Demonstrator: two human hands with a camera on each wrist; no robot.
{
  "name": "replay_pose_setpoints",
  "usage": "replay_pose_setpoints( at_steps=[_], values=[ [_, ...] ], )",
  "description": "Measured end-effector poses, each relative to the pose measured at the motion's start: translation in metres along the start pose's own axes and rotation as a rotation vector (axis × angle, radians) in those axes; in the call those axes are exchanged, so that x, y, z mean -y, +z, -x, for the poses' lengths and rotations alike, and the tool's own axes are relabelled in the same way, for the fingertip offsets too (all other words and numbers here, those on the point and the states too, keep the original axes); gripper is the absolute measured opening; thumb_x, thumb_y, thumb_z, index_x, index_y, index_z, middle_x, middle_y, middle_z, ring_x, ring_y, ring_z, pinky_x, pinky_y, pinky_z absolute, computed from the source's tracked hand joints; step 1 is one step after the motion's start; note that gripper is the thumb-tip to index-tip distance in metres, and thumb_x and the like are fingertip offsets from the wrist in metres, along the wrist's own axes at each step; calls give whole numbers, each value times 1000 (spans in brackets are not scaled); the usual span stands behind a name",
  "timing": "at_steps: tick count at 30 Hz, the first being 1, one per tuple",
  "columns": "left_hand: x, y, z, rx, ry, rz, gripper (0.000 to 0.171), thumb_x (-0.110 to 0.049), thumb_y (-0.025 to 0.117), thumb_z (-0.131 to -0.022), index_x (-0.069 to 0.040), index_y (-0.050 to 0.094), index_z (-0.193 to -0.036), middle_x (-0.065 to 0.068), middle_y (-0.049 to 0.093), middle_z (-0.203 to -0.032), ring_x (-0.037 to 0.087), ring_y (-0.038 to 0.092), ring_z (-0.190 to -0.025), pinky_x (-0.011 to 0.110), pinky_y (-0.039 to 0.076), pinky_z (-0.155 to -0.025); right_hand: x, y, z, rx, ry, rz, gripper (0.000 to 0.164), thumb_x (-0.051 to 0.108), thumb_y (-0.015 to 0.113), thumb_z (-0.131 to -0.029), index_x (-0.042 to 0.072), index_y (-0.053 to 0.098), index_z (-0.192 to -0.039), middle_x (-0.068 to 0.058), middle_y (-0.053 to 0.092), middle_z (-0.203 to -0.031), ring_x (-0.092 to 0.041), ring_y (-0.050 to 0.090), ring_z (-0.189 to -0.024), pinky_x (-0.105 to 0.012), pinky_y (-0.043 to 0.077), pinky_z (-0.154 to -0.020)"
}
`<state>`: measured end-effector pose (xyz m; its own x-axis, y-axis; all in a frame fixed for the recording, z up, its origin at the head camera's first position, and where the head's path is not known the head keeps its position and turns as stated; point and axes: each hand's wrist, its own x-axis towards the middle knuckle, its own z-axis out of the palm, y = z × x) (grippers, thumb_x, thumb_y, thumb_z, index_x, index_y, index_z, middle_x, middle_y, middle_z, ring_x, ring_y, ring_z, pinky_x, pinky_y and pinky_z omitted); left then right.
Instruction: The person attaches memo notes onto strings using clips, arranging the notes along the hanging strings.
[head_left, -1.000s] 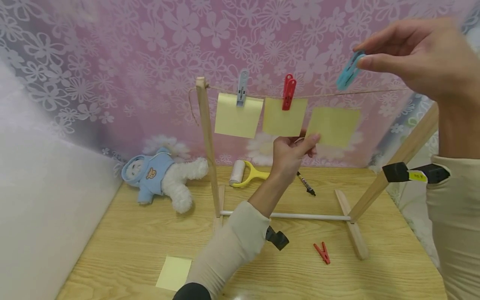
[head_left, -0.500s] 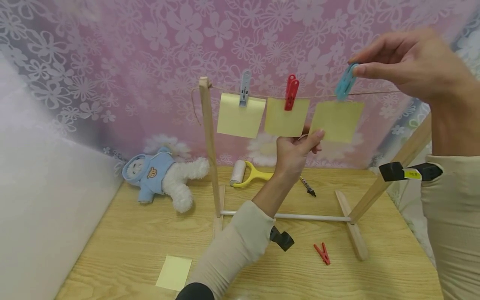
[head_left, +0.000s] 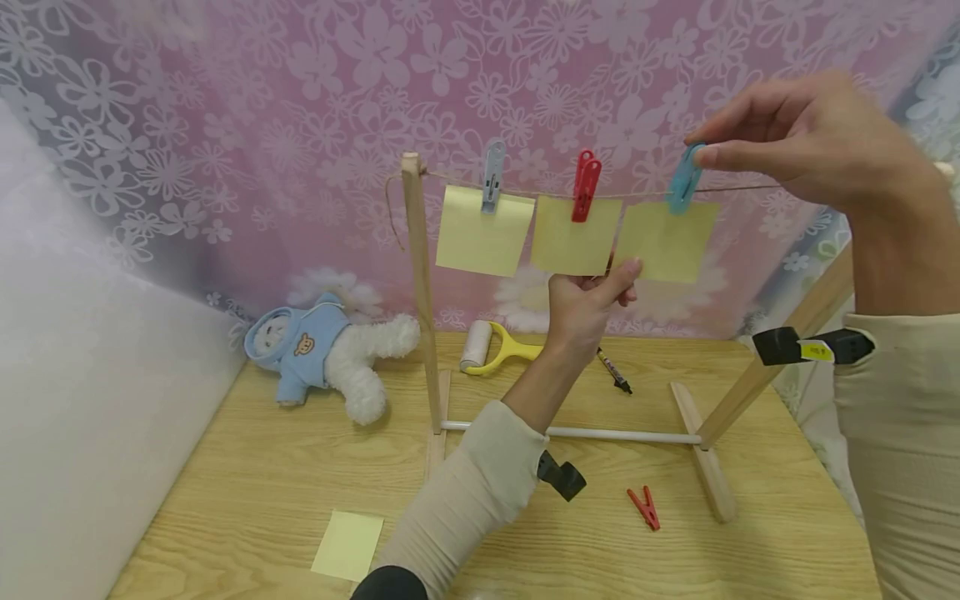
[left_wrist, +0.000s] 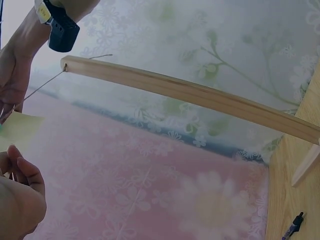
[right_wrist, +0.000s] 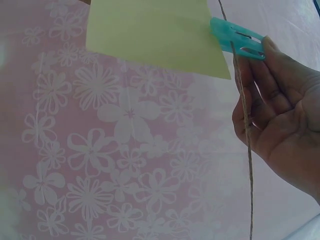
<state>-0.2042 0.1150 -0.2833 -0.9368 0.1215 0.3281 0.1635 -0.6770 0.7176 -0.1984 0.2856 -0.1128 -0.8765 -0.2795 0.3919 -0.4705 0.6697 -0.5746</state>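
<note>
My right hand [head_left: 802, 142] pinches a light-blue clothespin [head_left: 685, 179] by its upper end. The clothespin's lower end straddles the twine [head_left: 738, 188] and overlaps the top edge of a yellow sticky note [head_left: 667, 242]. By its lower left corner, my left hand [head_left: 585, 308] pinches that same note between thumb and fingers. In the right wrist view, the clothespin [right_wrist: 237, 37] lies across the twine [right_wrist: 245, 115] at the edge of the note [right_wrist: 155, 35]. Farther left on the line, a grey clothespin [head_left: 492, 177] and a red clothespin [head_left: 586, 185] each hold a yellow note.
A wooden post [head_left: 418, 292] and a slanted post [head_left: 780, 350] carry the twine, joined low by a white rod [head_left: 622, 434]. On the table lie a red clothespin [head_left: 645, 507], a yellow note [head_left: 348, 545], a marker [head_left: 615, 371], a lint roller [head_left: 495, 348] and a plush toy [head_left: 330, 354].
My right hand has come down and slightly left, bringing the blue clothespin from above the twine onto it and the note's top edge. The left hand and note have shifted slightly.
</note>
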Motion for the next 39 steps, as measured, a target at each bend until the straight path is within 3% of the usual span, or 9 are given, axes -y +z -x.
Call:
replay_pose_setpoints(
  at_steps=[3,8,14,22,32,39],
  values=[
    [0,0,0,-5,4,6,9,7,66,-83,3,64,-90,-6,61,-54,6,55,-46,20,50,-59,-1,0,0,11,12,-5,16,8,68,-87,10,70,-103,18,69,-83,1,59,-81,-3,43,-69],
    [-2,3,-3,22,62,35,31,13,63,-83,0,58,-111,-5,62,-69,5,55,-48,19,49,-55,-3,1,0,39,39,29,17,13,67,-88,12,69,-106,21,68,-87,5,60,-83,-1,42,-70],
    [-2,5,-2,20,61,60,35,15,62,-82,1,57,-114,-5,61,-75,5,55,-48,17,48,-53,-5,2,0,48,69,123,23,22,66,-90,15,68,-112,27,64,-91,7,56,-87,-3,38,-70],
    [-3,4,-2,75,99,60,49,15,60,-83,-11,51,-123,-5,58,-74,6,55,-51,18,48,-53,-7,4,1,85,24,127,28,17,64,-91,13,65,-119,29,61,-99,7,53,-92,0,37,-71],
    [-4,1,0,55,61,15,41,11,62,-84,-5,54,-121,-7,62,-71,4,56,-50,19,50,-56,-9,4,1,92,50,135,33,21,65,-91,16,64,-123,31,60,-101,11,51,-94,-2,36,-71],
    [-3,0,1,27,26,-4,26,8,65,-84,-1,62,-108,-7,64,-66,4,56,-49,20,51,-59,-10,3,1,95,70,60,34,18,68,-88,17,64,-122,25,64,-103,6,55,-97,-3,38,-72]
  ],
)
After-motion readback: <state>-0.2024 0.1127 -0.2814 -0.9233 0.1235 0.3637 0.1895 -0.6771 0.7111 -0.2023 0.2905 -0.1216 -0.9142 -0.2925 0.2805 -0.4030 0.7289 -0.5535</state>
